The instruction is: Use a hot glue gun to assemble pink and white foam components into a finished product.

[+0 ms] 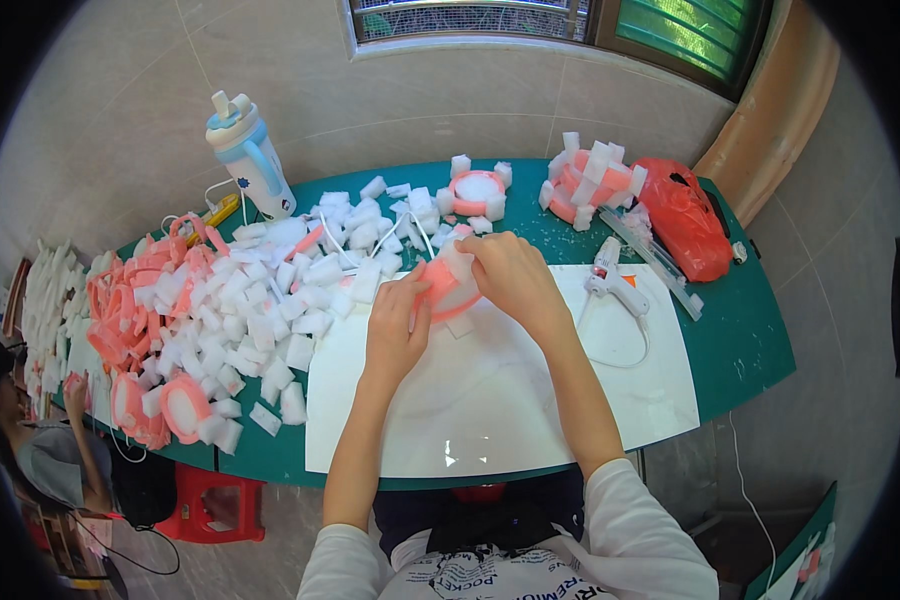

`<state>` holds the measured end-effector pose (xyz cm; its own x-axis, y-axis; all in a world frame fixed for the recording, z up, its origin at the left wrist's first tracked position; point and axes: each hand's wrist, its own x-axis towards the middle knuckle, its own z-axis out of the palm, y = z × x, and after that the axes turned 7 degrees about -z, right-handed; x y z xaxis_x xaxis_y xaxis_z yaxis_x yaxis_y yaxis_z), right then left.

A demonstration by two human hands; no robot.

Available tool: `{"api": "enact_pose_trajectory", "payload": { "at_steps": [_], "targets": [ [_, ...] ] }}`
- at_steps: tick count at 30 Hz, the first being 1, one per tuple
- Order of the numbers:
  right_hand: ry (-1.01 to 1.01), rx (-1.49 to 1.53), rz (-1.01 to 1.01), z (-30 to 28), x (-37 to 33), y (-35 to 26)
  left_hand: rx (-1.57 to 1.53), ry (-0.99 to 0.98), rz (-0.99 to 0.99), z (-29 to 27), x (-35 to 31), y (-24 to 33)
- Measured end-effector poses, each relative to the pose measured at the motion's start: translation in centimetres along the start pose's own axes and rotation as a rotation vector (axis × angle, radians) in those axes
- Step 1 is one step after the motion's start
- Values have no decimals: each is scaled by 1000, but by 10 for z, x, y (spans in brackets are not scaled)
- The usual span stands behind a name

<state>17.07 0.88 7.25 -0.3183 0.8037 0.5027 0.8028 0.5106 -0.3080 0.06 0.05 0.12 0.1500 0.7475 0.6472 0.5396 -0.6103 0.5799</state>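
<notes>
Between our left grip (398,318) and right grip (507,272), over the white board (610,410), lies a pink rounded piece (438,292); our left holds its left edge, our right pinches white foam (459,264) at its upper right; neither is nearer.

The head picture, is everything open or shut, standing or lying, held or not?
Pink piece: held by the left fingers
Right fingers: at its upper edge
Bottle: standing, lid on
Glue gun: put down, not held
Foam blocks: loose, heaped
White board: lying on the green table
Red bag: crumpled
Red stool: standing
Window: can't tell if open
</notes>
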Motion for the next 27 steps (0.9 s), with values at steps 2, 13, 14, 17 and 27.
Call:
{"api": "enact_pose_trajectory", "payload": {
  "at_steps": [2,13,14,17,27],
  "targets": [
    [-12,-4,2,-1,0,-1,3,-7,-9,-1,0,2],
    [-4,-5,1,-1,0,-1,8,-15,-12,-1,0,2],
    [-5,-7,4,-1,0,-1,7,-16,-13,-1,0,3],
    [-14,-11,8,-1,0,0,4,-16,-13,-1,0,2],
    [-17,-12,14,0,0,0,-2,-22,-26,0,0,2]
  ]
}}
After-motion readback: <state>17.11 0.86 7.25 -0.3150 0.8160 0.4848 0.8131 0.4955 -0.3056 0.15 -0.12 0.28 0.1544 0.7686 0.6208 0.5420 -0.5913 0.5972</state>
